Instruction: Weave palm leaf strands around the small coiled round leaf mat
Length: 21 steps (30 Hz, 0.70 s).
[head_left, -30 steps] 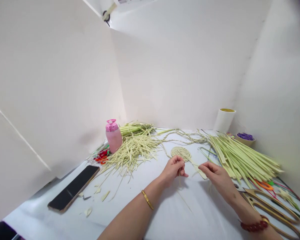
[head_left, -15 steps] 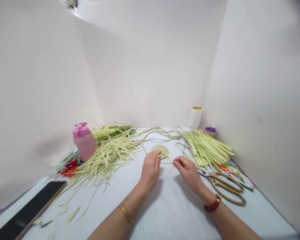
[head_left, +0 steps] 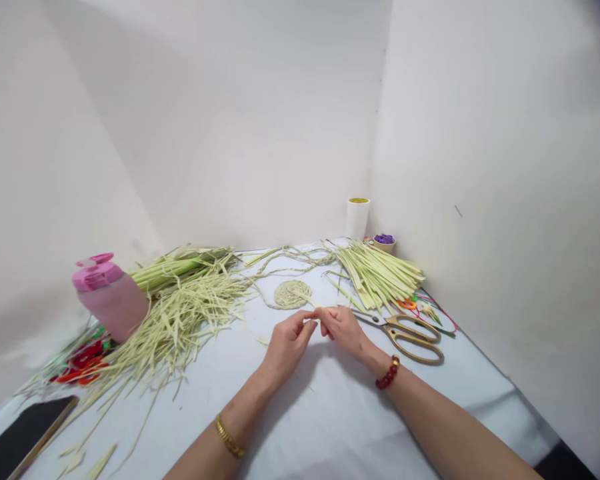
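Observation:
A round coil of pale green braided straw (head_left: pixel 286 295) lies flat on the table, its braid tail running off to the back. From its middle a pale flat straw strip (head_left: pixel 307 300) reaches towards me. My right hand (head_left: pixel 344 330) pinches the strip's near end between thumb and fingers. Touching it at the fingertips, my left hand (head_left: pixel 289 341) is closed in a pinch; what lies between its thumb and forefinger is too small to make out. Large scissors (head_left: pixel 405 335) with bronze-coloured handles rest beside my right hand, blades towards it.
Shredded straw (head_left: pixel 190 303) is heaped on the left by a pink bottle (head_left: pixel 115 307) and a dark flat device (head_left: pixel 25 433). Flat straw strips (head_left: pixel 380 273) lie back right, near a white cup (head_left: pixel 357 219) and a small bowl of purple bits (head_left: pixel 384 244). Walls enclose the table.
The view has turned right, so everything sits further left. My hands have come together in front of the coil; the left has left the coil's edge and closed into a pinch.

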Tool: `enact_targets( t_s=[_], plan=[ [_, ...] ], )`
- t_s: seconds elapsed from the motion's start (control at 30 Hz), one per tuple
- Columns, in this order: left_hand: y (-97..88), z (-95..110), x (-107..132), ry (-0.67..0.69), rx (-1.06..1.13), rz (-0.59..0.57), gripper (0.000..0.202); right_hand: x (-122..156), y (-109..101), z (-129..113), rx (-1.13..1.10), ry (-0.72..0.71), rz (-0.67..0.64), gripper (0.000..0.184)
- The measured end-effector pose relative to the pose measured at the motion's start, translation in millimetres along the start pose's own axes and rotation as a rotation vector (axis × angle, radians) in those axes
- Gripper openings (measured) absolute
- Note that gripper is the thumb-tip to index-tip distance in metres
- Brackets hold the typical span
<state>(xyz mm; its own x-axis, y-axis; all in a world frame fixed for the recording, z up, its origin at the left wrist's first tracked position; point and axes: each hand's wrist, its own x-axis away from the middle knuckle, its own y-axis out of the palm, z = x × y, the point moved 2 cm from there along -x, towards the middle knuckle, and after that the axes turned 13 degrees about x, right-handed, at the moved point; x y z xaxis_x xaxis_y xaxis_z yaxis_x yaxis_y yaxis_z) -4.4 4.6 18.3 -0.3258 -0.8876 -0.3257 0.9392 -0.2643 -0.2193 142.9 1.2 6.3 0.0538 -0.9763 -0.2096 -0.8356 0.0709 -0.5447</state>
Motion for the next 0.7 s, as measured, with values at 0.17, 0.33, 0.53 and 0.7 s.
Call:
enact_targets(
  t_s=[0.17,0.33,0.53,0.7],
  plan=[
    [-2.7,-7,-4,-0.047,-0.069,0.133,0.024,-3,-1,1,-0.227,0.059,-0.064,0.021],
    [-8.2,-11,-8,-0.118,-0.048,0.189,0.024,-3,-6,1,-0.167,0.030,0.077,0.014],
    [-7.4,-11,-9,-0.136,-0.015,0.161,0.027,-4,-9,-3,0.024,-0.051,0.172,0.032],
    [-8.1,-15,-10,-0.152,-0.009,0.143,0.028,-8,-5,6,-0.054,0.037,0.132,0.046]
  ],
)
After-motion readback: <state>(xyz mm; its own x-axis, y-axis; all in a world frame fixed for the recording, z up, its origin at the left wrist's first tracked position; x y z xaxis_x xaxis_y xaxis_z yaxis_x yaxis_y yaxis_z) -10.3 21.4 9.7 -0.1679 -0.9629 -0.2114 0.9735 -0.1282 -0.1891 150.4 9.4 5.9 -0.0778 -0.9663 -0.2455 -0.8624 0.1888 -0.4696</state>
